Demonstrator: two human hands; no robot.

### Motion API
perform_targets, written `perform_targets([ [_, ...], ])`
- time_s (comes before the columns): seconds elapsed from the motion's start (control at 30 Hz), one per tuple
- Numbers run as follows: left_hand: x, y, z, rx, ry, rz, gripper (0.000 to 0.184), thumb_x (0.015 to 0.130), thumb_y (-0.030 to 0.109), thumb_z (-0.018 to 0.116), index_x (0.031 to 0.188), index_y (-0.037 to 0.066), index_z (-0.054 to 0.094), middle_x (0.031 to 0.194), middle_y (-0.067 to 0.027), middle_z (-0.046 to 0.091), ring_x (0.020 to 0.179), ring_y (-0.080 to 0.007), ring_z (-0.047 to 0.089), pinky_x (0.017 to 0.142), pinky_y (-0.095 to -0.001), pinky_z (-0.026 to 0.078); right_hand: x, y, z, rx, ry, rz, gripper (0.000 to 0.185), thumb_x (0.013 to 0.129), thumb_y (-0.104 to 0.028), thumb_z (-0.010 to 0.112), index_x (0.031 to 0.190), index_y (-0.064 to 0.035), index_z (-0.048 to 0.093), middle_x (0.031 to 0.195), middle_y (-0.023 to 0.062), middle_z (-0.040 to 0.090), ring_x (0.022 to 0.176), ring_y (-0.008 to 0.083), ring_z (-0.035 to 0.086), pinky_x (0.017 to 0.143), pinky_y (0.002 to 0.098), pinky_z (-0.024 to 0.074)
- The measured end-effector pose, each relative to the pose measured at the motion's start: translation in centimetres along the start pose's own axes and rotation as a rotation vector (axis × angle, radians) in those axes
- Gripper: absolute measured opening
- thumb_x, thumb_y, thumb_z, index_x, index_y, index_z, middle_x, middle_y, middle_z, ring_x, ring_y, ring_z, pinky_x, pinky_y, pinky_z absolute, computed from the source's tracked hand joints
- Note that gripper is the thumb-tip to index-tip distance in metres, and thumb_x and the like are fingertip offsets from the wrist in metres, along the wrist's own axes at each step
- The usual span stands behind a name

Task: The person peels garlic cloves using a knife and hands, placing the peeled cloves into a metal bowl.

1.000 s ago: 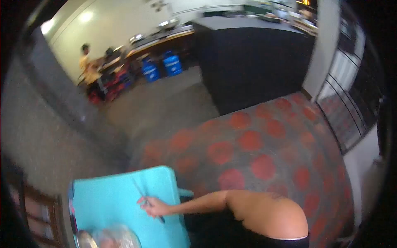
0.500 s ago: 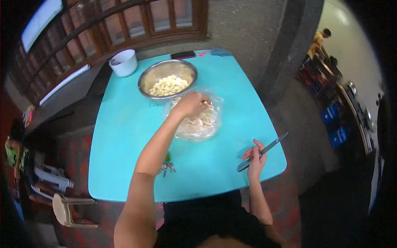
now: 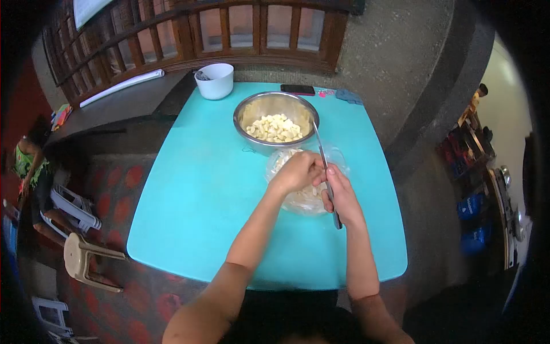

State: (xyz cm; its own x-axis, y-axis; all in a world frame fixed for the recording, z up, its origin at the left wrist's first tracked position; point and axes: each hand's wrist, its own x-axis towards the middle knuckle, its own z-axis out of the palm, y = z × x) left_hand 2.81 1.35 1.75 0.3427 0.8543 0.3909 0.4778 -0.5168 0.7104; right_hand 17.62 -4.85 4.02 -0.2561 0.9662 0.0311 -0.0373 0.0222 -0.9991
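In my right hand [image 3: 342,198] is a knife [image 3: 322,143], its blade pointing up and away and its dark handle end below my fingers. My left hand [image 3: 299,172] is closed with its fingertips pinched close beside the knife; what they hold is too small to make out. Both hands are over a clear plastic bag [image 3: 309,206] with pale, papery scraps in it, partly hidden by my hands. Just beyond it stands a steel bowl [image 3: 243,131] holding many pale pieces that look like peeled garlic cloves [image 3: 276,127].
Toward the back of the turquoise table [image 3: 189,212] are a white tub [image 3: 216,86], a phone [image 3: 297,89] and a blue-grey cloth [image 3: 348,96]. A plastic stool [image 3: 77,258] stands on the floor at left. One person [image 3: 30,160] is at far left, another [image 3: 475,100] at far right.
My right hand has brought the knife from the table's right side to my left hand over the bag. The view has shifted, and my left forearm covers where the keys lay.
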Motion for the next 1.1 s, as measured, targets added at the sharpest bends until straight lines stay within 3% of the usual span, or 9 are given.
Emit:
perform_targets([
  [0.17, -0.8, -0.5, -0.8, 0.030, -0.049, -0.077, 0.019, 0.073, 0.007, 0.067, 0.088, -0.004, 0.061, 0.070, -0.0126, 0.055, 0.065, -0.0240, 0.055, 0.061, -0.0355, 0.044, 1.5, 0.1, -0.3, -0.127, 0.069, -0.024, 0.036, 0.100, -0.028, 0.036, 0.127, -0.0076, 0.048, 0.074, 0.0008, 0.053, 0.039, 0.0033, 0.036, 0.037, 0.0197, 0.0320],
  [0.3, -0.6, -1.9, -0.5, -0.042, 0.077, 0.109, 0.022, 0.079, 0.003, 0.063, 0.100, -0.004, 0.062, 0.084, -0.0139, 0.055, 0.068, -0.0246, 0.055, 0.065, -0.0347, 0.045, 3.0, 0.5, -1.4, -0.158, -0.031, -0.082, 0.035, 0.100, -0.025, 0.037, 0.126, -0.0063, 0.050, 0.068, -0.0011, 0.049, 0.043, 0.0032, 0.037, 0.039, 0.0201, 0.0320],
  [0.4, -0.2, -1.8, -0.3, -0.160, 0.098, 0.139, 0.026, 0.082, 0.001, 0.060, 0.107, -0.004, 0.061, 0.088, -0.0131, 0.055, 0.072, -0.0214, 0.058, 0.067, -0.0329, 0.046, 3.3, -0.5, -1.5, -0.205, -0.051, -0.085, 0.034, 0.099, -0.023, 0.038, 0.125, -0.0057, 0.051, 0.065, -0.0030, 0.044, 0.049, 0.0029, 0.038, 0.043, 0.0202, 0.0317],
  [0.5, -0.4, -0.6, -1.0, -0.255, 0.057, 0.007, 0.026, 0.082, -0.004, 0.058, 0.108, -0.003, 0.058, 0.090, -0.0092, 0.057, 0.077, -0.0155, 0.059, 0.068, -0.0287, 0.048, 3.2, -1.0, -1.2, -0.241, -0.056, -0.096, 0.034, 0.099, -0.022, 0.038, 0.127, -0.0059, 0.048, 0.065, -0.0041, 0.042, 0.055, 0.0032, 0.037, 0.048, 0.0204, 0.0320],
  [0.6, -0.4, -0.3, -1.6, -0.662, 0.076, -0.113, 0.029, 0.080, -0.008, 0.058, 0.108, 0.000, 0.054, 0.093, -0.0059, 0.058, 0.082, -0.0109, 0.060, 0.071, -0.0249, 0.050, 3.0, -0.2, -1.4, -0.261, -0.081, -0.126, 0.034, 0.098, -0.019, 0.040, 0.130, -0.0063, 0.045, 0.067, -0.0035, 0.043, 0.058, 0.0044, 0.037, 0.052, 0.0212, 0.0329],
  [0.7, -0.4, -1.3, -1.8, -0.761, 0.049, -0.161, 0.031, 0.079, -0.011, 0.059, 0.106, 0.003, 0.051, 0.095, -0.0047, 0.060, 0.084, -0.0105, 0.061, 0.074, -0.0239, 0.052, 2.7, 0.0, -1.2, -0.286, -0.094, -0.162, 0.036, 0.097, -0.016, 0.044, 0.131, -0.0061, 0.043, 0.069, -0.0016, 0.045, 0.061, 0.0066, 0.040, 0.055, 0.0227, 0.0351],
  [0.8, -0.1, -1.4, -2.1, -0.871, 0.051, -0.173, 0.024, 0.078, -0.004, 0.065, 0.098, 0.002, 0.052, 0.084, -0.0028, 0.059, 0.074, -0.0081, 0.060, 0.065, -0.0227, 0.050, 3.3, 0.7, -1.6, -0.356, -0.073, -0.287, 0.037, 0.095, -0.014, 0.047, 0.131, -0.0059, 0.043, 0.070, 0.0009, 0.047, 0.063, 0.0086, 0.042, 0.057, 0.0242, 0.0370],
  [0.9, 0.0, -1.9, -2.5, -0.866, -0.010, -0.121, 0.024, 0.081, -0.004, 0.063, 0.102, 0.003, 0.054, 0.092, -0.0052, 0.064, 0.081, -0.0101, 0.061, 0.071, -0.0248, 0.051, 3.3, 0.8, -1.7, -0.410, -0.047, -0.386, 0.038, 0.094, -0.014, 0.050, 0.130, -0.0057, 0.043, 0.070, 0.0030, 0.048, 0.063, 0.0104, 0.044, 0.057, 0.0256, 0.0381],
  [1.1, 0.1, -1.6, -2.3, -0.920, -0.076, -0.163, 0.019, 0.086, 0.003, 0.061, 0.105, 0.001, 0.059, 0.089, -0.0055, 0.065, 0.076, -0.0106, 0.061, 0.067, -0.0256, 0.050, 2.9, -0.2, -1.6, -0.507, 0.009, -0.395, 0.035, 0.092, -0.013, 0.053, 0.126, -0.0049, 0.047, 0.065, 0.0038, 0.046, 0.059, 0.0121, 0.043, 0.055, 0.0275, 0.0371],
])
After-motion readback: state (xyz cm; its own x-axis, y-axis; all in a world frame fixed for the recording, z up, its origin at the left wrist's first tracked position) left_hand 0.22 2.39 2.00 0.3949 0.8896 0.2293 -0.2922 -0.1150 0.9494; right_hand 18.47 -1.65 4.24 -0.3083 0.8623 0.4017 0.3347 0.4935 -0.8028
